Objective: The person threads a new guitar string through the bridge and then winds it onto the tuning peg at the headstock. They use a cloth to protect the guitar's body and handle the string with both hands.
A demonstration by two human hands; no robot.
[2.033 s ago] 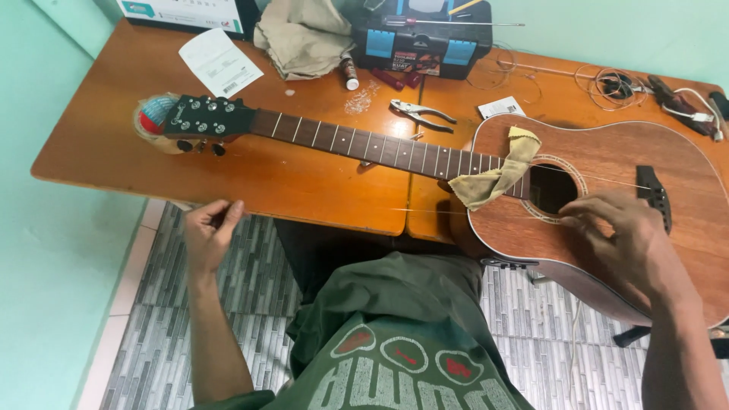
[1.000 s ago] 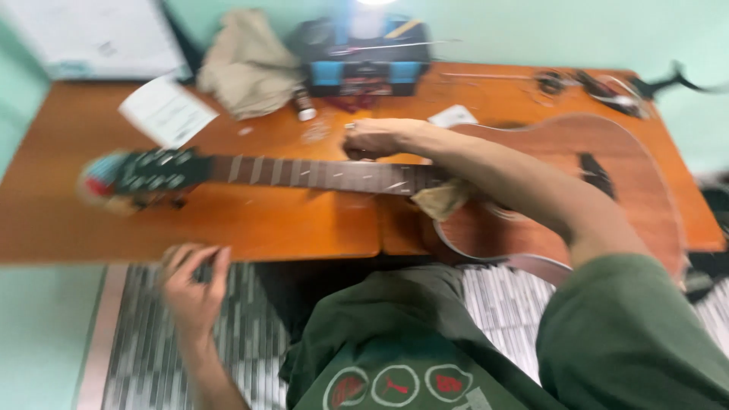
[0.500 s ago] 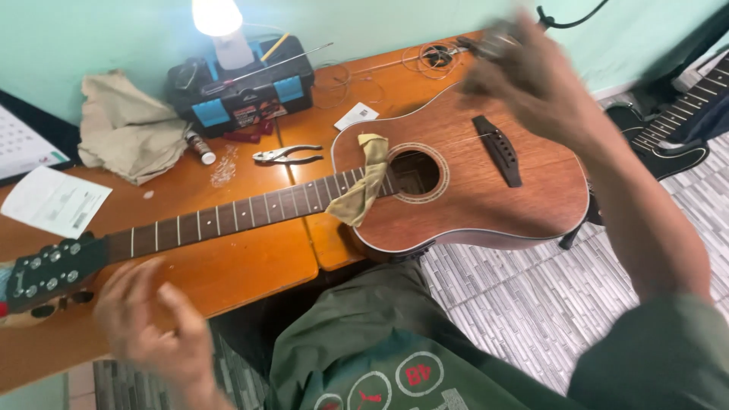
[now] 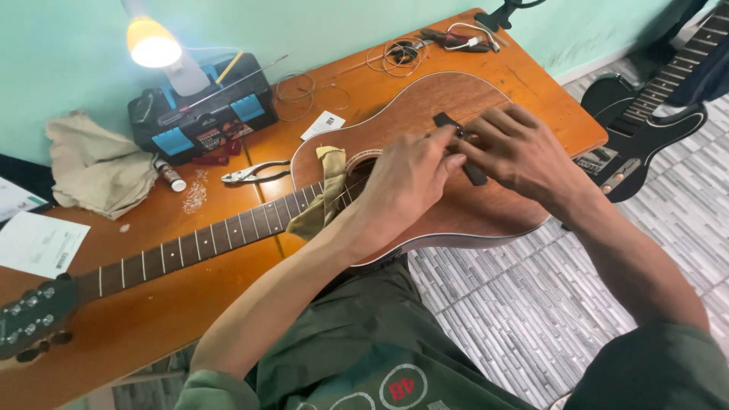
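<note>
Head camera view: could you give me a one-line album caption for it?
Both hands, left and right, meet at the dark bridge of an acoustic guitar lying on a wooden table.

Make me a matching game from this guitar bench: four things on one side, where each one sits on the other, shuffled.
Things:
1. folded cloth
2. pliers
3. lamp
4. electric guitar

Places:
A. on the tiled floor, right of the table
B. tucked across the acoustic guitar's neck by the soundhole
C. on the table just below the toolbox
D. lit, by the wall, above the toolbox

Pairs: 1-B, 2-C, 3-D, 4-A
</note>
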